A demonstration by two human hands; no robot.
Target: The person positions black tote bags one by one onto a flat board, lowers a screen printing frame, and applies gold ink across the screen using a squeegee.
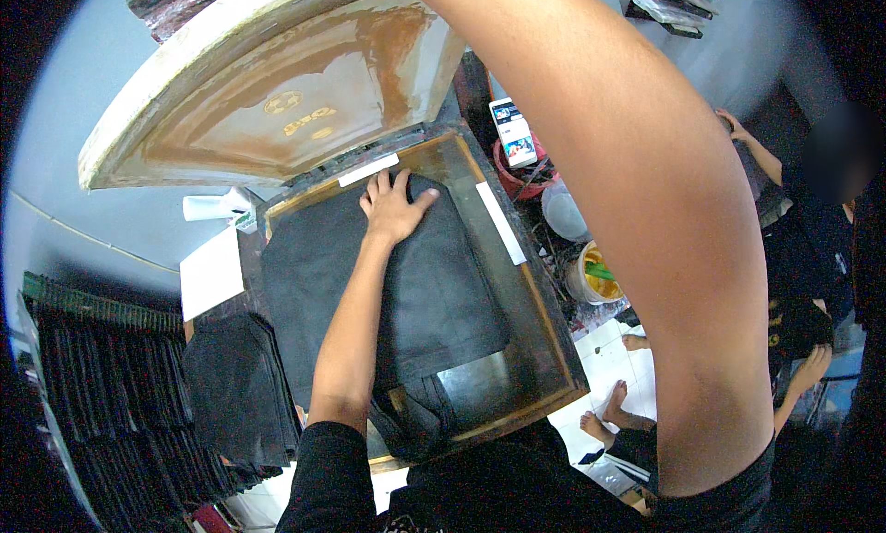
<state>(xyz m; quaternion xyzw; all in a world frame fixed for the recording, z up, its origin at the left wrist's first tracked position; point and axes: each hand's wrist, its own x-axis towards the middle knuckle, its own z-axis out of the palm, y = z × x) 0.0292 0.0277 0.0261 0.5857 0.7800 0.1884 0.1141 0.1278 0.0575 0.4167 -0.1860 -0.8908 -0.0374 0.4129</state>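
Note:
My left hand (pixel 397 212) lies flat with spread fingers on the upper edge of a black fabric bag (pixel 434 284). The bag is spread on a wood-edged printing board (pixel 544 348), its strap loops (pixel 415 418) hanging toward me. Behind it a printing screen (pixel 351 90) stands tilted up, its mesh smeared brown and bearing a small yellowish design. My right arm (pixel 637 182) reaches up across the view past the screen's right side; its hand lies beyond the top edge, so its grip is hidden.
Stacked black bags (pixel 235 385) lie left of the board, near a rack of black pieces (pixel 111 395). A phone (pixel 513 131), a red basket (pixel 521 178) and a tub of yellow paint (pixel 595 275) stand right. Another person's hand (pixel 812 367) is at far right.

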